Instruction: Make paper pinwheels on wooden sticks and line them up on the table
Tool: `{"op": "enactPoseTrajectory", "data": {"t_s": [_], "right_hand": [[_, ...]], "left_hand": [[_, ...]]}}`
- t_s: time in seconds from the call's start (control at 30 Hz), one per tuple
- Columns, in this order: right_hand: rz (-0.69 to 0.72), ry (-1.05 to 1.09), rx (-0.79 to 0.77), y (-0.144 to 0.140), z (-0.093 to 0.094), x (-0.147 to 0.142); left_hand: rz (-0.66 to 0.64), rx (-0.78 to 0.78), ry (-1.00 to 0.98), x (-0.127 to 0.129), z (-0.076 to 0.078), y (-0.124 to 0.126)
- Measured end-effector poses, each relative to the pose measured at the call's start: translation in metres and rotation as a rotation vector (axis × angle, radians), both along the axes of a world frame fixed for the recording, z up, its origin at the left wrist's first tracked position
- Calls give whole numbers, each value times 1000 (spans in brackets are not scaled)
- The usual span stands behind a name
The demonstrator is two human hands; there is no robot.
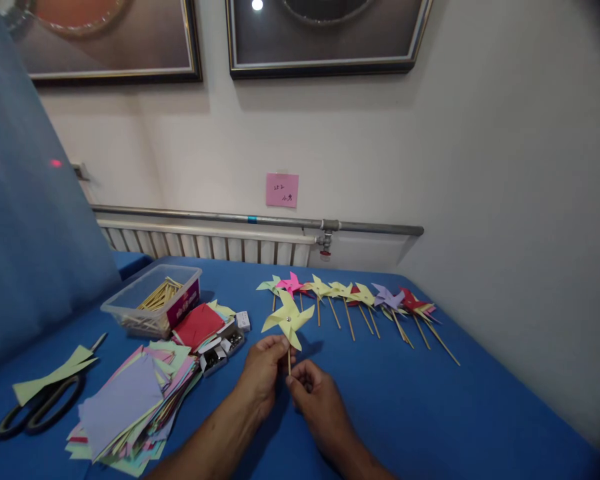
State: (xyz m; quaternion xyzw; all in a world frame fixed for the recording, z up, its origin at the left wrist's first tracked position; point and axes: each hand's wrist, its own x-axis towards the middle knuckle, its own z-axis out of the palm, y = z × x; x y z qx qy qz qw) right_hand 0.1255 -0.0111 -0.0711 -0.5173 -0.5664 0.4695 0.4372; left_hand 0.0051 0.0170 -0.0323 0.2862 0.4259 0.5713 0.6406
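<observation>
A pale yellow paper pinwheel on a thin wooden stick stands upright between my hands, with a metal pin at its centre. My left hand is closed around the upper stick, its thumb just under the paper blades. Lower down, my right hand pinches the bottom end of the same stick. Behind and to the right lies a row of several finished-looking pinwheels in yellow, pink, green, purple and red, their sticks pointing toward me.
To the left are a clear plastic box of sticks, red paper, small boxes of pins and a stack of coloured paper. Black-handled scissors lie under a yellow paper strip. A wall and pipe bound the blue table.
</observation>
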Motion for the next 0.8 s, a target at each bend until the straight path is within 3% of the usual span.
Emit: {"op": "enactPoseTrajectory", "data": {"t_s": [0.27, 0.6, 0.8], "right_hand": [[-24, -36, -15, 1, 5, 5], [-65, -69, 30, -2, 9, 6], [-147, -119, 51, 10, 12, 21]], "left_hand": [[-21, 31, 187, -3, -7, 6], [-28, 62, 252, -2, -9, 4], [-61, 48, 309, 1, -14, 3]]}}
